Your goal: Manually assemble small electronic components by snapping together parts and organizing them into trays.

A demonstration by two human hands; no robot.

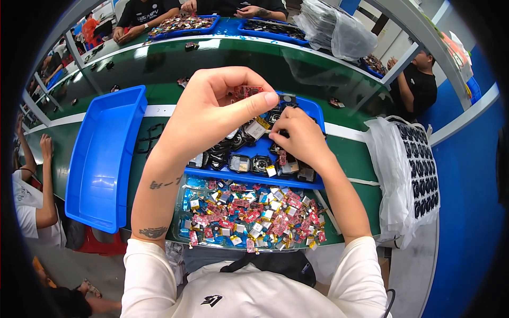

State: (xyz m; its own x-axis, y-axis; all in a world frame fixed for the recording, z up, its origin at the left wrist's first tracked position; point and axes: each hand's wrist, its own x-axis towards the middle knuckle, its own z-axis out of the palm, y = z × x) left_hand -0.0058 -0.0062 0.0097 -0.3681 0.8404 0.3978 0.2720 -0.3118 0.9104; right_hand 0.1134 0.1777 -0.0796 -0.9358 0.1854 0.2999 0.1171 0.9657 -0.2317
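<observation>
My left hand is raised over the blue tray, thumb and fingers closed on a small red circuit board. Lower and to the right, my right hand has its fingertips pinched together; what lies between them is hidden. Beside those fingertips is a silver battery with yellow tape; whether it is held or lies in the tray I cannot tell. Black watch casings and loose batteries fill the tray around my hands. Nearer to me, a clear tray carries a heap of red boards and silver batteries.
A blue bin stands at the left. Stacked black trays of parts wrapped in white sheeting stand at the right. Beyond the dark green conveyor, people sit behind more blue trays. Metal frame posts rise at both sides.
</observation>
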